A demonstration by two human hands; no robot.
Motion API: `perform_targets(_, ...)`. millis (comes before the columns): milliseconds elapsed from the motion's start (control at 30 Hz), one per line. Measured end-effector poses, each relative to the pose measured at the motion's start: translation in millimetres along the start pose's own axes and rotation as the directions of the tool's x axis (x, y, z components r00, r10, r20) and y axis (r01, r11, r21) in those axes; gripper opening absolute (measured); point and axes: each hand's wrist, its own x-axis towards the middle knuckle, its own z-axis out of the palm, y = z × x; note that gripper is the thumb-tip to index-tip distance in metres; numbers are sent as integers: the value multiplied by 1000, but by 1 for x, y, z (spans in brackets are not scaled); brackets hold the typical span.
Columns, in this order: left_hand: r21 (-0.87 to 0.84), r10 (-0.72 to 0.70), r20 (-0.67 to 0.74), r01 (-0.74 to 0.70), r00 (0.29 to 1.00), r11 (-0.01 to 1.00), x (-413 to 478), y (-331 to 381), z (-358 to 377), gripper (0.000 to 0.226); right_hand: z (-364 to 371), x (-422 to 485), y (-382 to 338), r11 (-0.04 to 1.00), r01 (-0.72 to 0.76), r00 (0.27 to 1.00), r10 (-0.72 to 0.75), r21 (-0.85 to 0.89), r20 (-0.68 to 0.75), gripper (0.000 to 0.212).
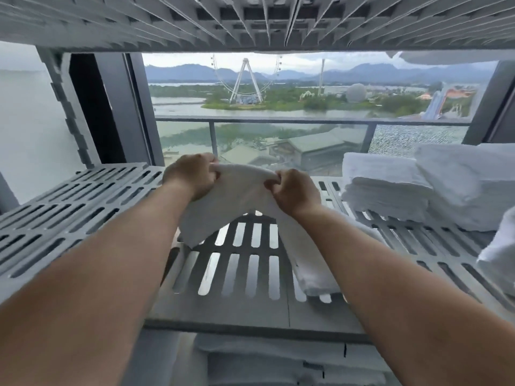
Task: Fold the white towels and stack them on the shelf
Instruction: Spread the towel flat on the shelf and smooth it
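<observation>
- both hands are up over the slotted grey shelf (69, 207), close together, backs toward us
- left hand (192, 174) — fingers curled, pinching the top edge of a white towel (239, 188)
- right hand (295, 190) — same grip, fingers curled tight on that edge, just beside the left hand
- the towel spans the short gap between the hands and hangs in two flaps: one drops below the left hand, the other runs under the right wrist with its end lying on the shelf
- right of the right hand we see two piles of folded white towels on the shelf, touching: nearer stack (384, 196), then taller stack (468, 185)
- further right and closer to us, a further towel (498, 252) is cut by the frame edge; we can't tell if it's folded
- above the hands: underside of an upper shelf (250, 20)
- beyond the hands: balcony railing (278, 119), ferris wheel (245, 79) far off
- below the forearms: white cloth (264, 355) on a lower level, blurred
</observation>
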Motion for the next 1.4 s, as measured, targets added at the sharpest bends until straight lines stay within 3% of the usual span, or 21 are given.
perform_targets(100, -86, 111, 41, -107, 993, 991, 12, -5, 4, 42, 11, -4, -14, 999, -37, 997, 36, -6, -68, 18)
perform_targets(200, -134, 55, 236, -23, 970, 991, 30, -4, 11, 65, 19, -13, -22, 999, -26, 998, 28, -36, 52, 32)
perform_targets(267, -68, 74, 339, -54, 938, 996, 40, -4, 18, 60, 19, -18, -24, 999, -23, 989, 30, -47, 147, 49)
perform_targets(333, -33, 115, 326, -110, 938, 993, 42, -6, 26, 47, 16, -21, -26, 998, -69, 969, 70, -14, 237, 60)
perform_targets(400, -57, 152, 344, -141, 927, 988, 39, -6, 37, 30, 13, -22, -32, 987, -149, 935, 120, 63, 335, 60)
perform_targets(433, -49, 158, 404, -151, 901, 987, 34, -4, 41, 34, 12, -24, -34, 983, -168, 924, 129, 79, 360, 53)
perform_targets(500, 2, 118, 568, -144, 815, 990, 26, -3, 49, 62, 7, -26, -33, 994, -107, 956, 99, 12, 276, 28)
perform_targets(533, 19, 104, 624, -148, 775, 989, 23, -2, 52, 64, 3, -26, -30, 995, -76, 981, 87, -68, 176, 21)
perform_targets(600, 10, 102, 673, -147, 732, 989, 15, -4, 55, 63, -5, -28, -21, 967, -122, 990, 134, -223, 41, 32)
perform_targets(667, -22, 96, 649, -107, 755, 994, 7, -7, 53, 70, -9, -31, -9, 922, -190, 960, 247, -339, 135, 38)
perform_targets(767, -45, 84, 602, -71, 794, 996, -11, -8, 49, 67, -7, -41, -2, 905, -241, 890, 350, -350, 294, 32)
perform_targets(900, -105, 75, 538, -22, 839, 994, -38, -5, 39, 45, -8, -52, -4, 933, -236, 891, 320, -273, 321, 29)
perform_targets(1100, -134, 64, 403, -10, 913, 991, -68, -2, 19, 30, -22, -67, -18, 945, -220, 914, 287, -243, 288, 20)
perform_targets(1233, -126, 84, 244, -55, 966, 991, -58, -3, 6, 28, -33, -61, -32, 948, -198, 966, 232, -247, 114, 19)
perform_targets(1333, -133, 94, -32, -97, 995, 986, -35, 6, -4, 26, -42, -47, -40, 940, -190, 978, 155, -283, -143, 22)
perform_targets(1400, -131, 94, -232, -127, 968, 983, -20, 15, -8, 25, -47, -36, -44, 931, -126, 942, 3, -344, -335, 20)
